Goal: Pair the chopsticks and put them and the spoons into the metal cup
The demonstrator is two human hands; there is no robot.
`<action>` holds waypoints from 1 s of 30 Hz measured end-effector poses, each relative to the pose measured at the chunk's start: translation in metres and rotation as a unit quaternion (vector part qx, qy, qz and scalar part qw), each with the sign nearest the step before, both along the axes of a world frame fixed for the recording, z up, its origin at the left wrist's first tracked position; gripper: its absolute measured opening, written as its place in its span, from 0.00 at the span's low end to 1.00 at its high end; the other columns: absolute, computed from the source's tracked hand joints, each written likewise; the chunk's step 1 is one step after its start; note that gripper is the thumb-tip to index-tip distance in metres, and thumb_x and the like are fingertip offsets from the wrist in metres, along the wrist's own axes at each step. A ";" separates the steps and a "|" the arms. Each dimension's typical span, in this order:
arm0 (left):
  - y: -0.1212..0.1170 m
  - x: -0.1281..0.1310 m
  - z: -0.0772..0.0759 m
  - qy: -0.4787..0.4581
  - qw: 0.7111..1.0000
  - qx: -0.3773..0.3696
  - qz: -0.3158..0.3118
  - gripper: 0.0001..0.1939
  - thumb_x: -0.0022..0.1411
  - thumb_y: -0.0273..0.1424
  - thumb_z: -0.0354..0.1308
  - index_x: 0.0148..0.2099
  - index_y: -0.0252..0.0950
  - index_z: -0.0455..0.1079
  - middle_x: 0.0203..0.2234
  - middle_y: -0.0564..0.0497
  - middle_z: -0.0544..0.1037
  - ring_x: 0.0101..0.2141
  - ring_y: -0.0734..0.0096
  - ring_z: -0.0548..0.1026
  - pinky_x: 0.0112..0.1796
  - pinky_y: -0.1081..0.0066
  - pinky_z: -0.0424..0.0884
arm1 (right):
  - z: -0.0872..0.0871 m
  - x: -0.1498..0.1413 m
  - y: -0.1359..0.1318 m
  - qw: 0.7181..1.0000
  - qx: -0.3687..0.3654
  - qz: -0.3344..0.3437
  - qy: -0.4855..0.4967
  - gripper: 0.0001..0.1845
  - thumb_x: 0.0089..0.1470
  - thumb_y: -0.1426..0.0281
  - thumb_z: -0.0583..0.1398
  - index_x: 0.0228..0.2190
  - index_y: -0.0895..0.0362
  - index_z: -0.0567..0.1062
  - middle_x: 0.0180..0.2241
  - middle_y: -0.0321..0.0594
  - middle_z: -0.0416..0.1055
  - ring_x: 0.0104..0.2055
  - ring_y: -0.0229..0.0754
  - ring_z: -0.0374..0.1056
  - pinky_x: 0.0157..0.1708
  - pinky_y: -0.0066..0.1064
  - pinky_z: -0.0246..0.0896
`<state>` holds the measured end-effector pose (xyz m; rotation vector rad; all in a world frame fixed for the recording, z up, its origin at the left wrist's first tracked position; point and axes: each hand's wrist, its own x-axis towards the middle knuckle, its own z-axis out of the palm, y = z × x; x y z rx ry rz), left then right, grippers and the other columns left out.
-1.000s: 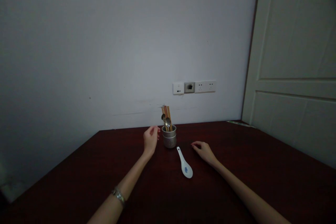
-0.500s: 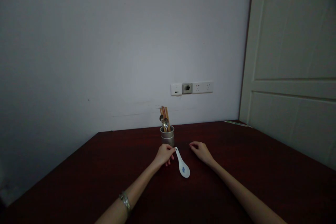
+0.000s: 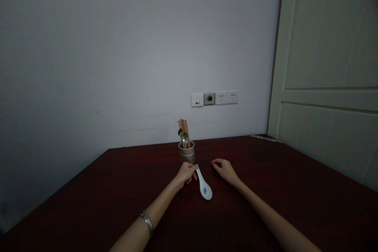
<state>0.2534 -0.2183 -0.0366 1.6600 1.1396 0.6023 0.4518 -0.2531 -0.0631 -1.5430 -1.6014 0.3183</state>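
A white soup spoon point(image 3: 205, 189) with a small blue mark in its bowl is at the middle of the dark red table point(image 3: 118, 189), its bowl toward me. My left hand point(image 3: 186, 172) pinches the tip of its handle between thumb and forefinger, the other fingers curled below. Just behind that hand stands a grey metal holder point(image 3: 187, 153), partly hidden by it. Chopsticks point(image 3: 186, 126) and two metal spoons point(image 3: 185, 138) stick up out of the holder. To the right of the soup spoon my right hand point(image 3: 225, 169) rests on the table, fingers loosely bent and apart from the thumb, holding nothing visible.
A pale wall point(image 3: 147, 67) rises behind the table, with a row of sockets and switches point(image 3: 215, 98) on it. At right stands a white panelled door point(image 3: 327, 63). A thin flat strip point(image 3: 265, 138) lies near the table's far right corner.
My left fingertips have closed further over the spoon's handle end, and the lower fingers have drawn in. The bracelet on my left arm sits differently. The view has shifted slightly; my right hand stays put.
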 end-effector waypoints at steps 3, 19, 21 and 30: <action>0.001 0.000 0.000 -0.006 1.000 0.008 -0.004 0.18 0.57 0.40 0.48 0.24 0.31 0.63 0.10 0.56 0.66 0.07 0.85 0.52 0.11 0.79 0.46 | 0.000 0.000 0.000 1.000 0.005 0.001 -0.004 0.14 0.47 0.70 0.53 0.32 0.60 0.76 0.34 0.44 0.75 0.37 0.43 0.69 0.39 0.31 0.60; -0.003 0.007 0.029 -0.088 0.994 0.060 -0.037 0.21 0.54 0.44 0.51 0.18 0.35 0.56 0.07 0.61 0.55 0.07 0.85 0.50 0.10 0.79 0.42 | -0.002 0.000 0.001 1.000 0.000 -0.004 -0.006 0.14 0.46 0.70 0.52 0.32 0.59 0.76 0.34 0.44 0.74 0.36 0.43 0.69 0.39 0.31 0.60; -0.003 0.006 0.047 -0.107 0.990 0.086 -0.040 0.21 0.53 0.44 0.51 0.18 0.34 0.57 0.08 0.61 0.56 0.07 0.86 0.51 0.10 0.79 0.43 | -0.002 0.000 0.000 1.000 0.001 0.000 -0.009 0.14 0.47 0.70 0.52 0.32 0.59 0.76 0.34 0.44 0.74 0.36 0.43 0.69 0.39 0.30 0.60; -0.003 -0.008 0.118 -0.209 0.956 0.204 -0.015 0.18 0.52 0.44 0.53 0.24 0.33 0.61 0.12 0.59 0.61 0.09 0.86 0.54 0.11 0.80 0.46 | 0.006 -0.006 -0.008 0.998 0.002 -0.003 -0.064 0.14 0.48 0.71 0.52 0.32 0.59 0.75 0.33 0.43 0.72 0.35 0.42 0.68 0.37 0.29 0.60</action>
